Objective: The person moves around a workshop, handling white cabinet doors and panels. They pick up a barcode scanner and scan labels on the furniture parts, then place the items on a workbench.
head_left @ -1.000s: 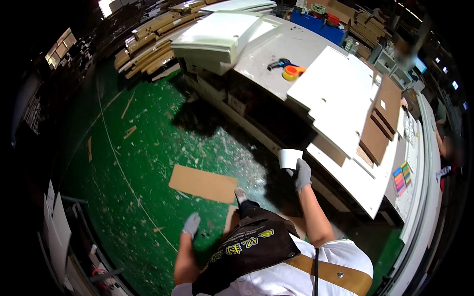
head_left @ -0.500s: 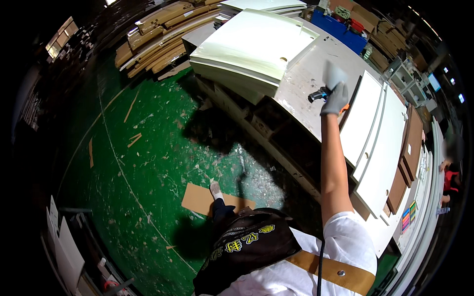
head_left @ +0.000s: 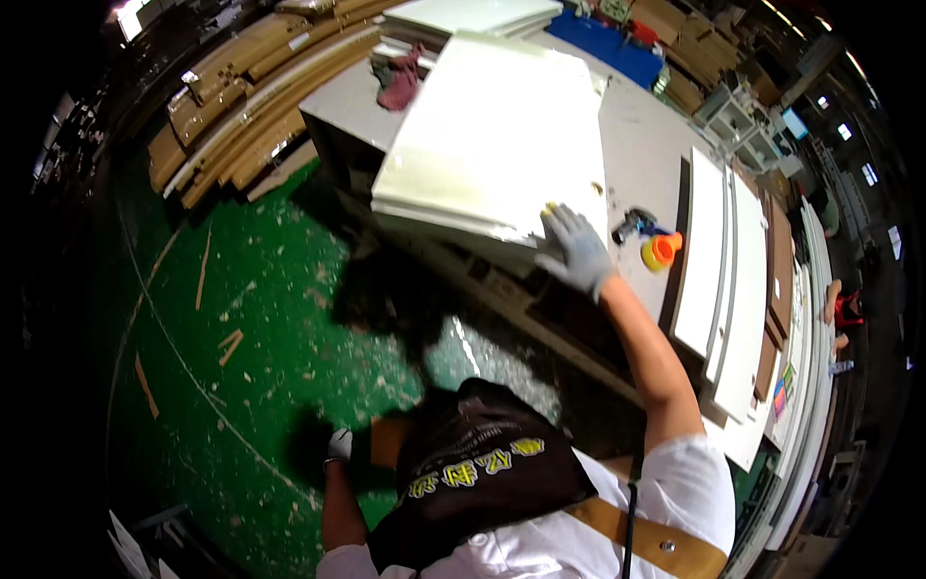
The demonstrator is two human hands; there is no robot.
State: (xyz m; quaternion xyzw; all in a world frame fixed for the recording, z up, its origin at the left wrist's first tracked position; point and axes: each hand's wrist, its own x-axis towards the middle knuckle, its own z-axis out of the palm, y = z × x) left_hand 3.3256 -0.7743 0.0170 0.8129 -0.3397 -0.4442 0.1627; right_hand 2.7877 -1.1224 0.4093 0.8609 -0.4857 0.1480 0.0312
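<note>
My right hand (head_left: pixel 579 256), in a grey glove, rests at the near right corner of a stack of white panels (head_left: pixel 482 135). Its fingers are stretched out over the top panel, the thumb apart near the edge. A small yellow spot shows at the fingertips; I cannot make out what it is. To the right of this hand, a dark hand tool (head_left: pixel 632 225) with a blue part lies on the grey worktable (head_left: pixel 641 135), beside an orange and yellow round item (head_left: pixel 661 252). My left hand (head_left: pixel 340 445), gloved, hangs low over the floor, its fingers too small to read.
Long white panels (head_left: pixel 699 261) and brown boards (head_left: pixel 779 275) lie along the right. A reddish cloth (head_left: pixel 397 79) sits at the table's far left. Wrapped cardboard bundles (head_left: pixel 241 96) are stacked beyond. Scrap strips (head_left: pixel 231 345) lie on the green floor (head_left: pixel 280 386).
My right hand has moved left from beside the dark tool to the white panels. The blurred pale thing at it no longer shows. My left hand has come into view, and the whole view has shifted.
</note>
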